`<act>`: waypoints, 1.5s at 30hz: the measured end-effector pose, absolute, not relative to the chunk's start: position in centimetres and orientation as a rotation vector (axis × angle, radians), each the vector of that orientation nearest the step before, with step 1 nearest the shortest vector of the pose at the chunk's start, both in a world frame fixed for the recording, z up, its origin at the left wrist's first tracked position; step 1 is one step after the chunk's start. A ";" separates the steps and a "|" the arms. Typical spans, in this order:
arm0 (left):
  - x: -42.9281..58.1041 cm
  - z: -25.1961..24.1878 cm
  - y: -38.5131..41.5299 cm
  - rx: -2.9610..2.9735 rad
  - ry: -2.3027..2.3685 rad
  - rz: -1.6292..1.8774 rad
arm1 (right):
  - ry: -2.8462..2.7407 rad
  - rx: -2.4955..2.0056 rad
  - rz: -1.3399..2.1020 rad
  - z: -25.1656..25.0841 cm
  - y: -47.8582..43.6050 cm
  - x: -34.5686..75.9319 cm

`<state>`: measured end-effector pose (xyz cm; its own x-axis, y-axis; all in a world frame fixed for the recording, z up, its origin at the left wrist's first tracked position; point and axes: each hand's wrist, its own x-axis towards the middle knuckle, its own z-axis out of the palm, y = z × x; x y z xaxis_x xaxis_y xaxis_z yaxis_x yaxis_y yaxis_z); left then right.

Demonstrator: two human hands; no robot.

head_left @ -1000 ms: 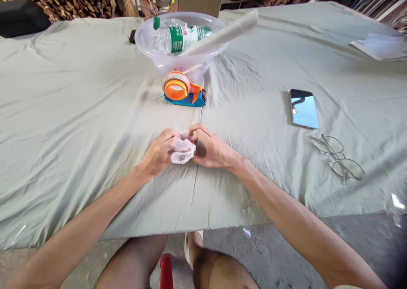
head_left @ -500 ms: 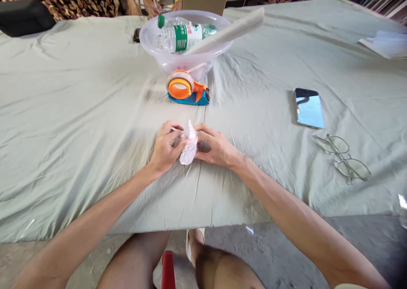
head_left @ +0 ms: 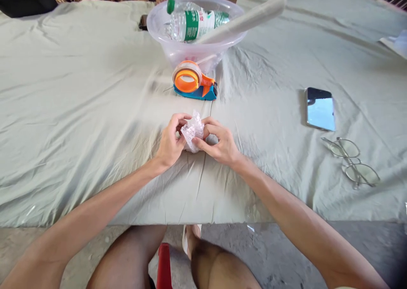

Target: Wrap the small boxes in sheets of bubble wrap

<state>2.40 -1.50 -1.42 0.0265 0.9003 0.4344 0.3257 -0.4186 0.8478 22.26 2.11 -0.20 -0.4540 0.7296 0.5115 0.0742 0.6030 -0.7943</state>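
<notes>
A small crumpled bundle of clear bubble wrap [head_left: 193,130] stands between my two hands, just above the grey-green tablecloth [head_left: 79,111]. My left hand [head_left: 171,141] pinches its left side with curled fingers. My right hand [head_left: 219,143] grips its right side and lower edge, fingers closed. What the wrap encloses is hidden. An orange and blue tape dispenser [head_left: 193,81] sits a short way beyond the hands.
A clear plastic bowl [head_left: 165,26] at the back holds a green-labelled water bottle [head_left: 193,24] and a pale roll [head_left: 248,20]. A phone [head_left: 319,109] and glasses [head_left: 351,159] lie at the right. A dark phone [head_left: 143,22] lies left of the bowl. My knees show below the table edge.
Both hands turned the bubble wrap bundle from lying flat to upright and closed tighter around it. The view shifted down, so everything on the table sits higher in frame.
</notes>
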 end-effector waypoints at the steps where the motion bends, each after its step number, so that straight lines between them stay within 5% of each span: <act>1: 2.3 -1.4 -1.4 1.789 1.250 1.396 | -1.893 -0.668 0.913 -0.1 2.0 22.1; 8: 2.0 -1.1 -1.6 1.916 1.439 1.529 | -1.828 -0.753 0.999 0.4 1.6 21.7; 12: 1.2 -0.7 -2.6 2.549 1.361 1.868 | -1.827 -0.729 1.034 0.4 1.7 21.8; 19: 1.0 -0.8 -2.9 2.932 1.118 1.262 | -1.831 -0.738 1.032 -0.2 1.8 22.1; 45: 1.8 -1.1 -3.4 2.524 1.385 0.867 | -1.884 -0.665 0.722 -0.7 1.9 22.9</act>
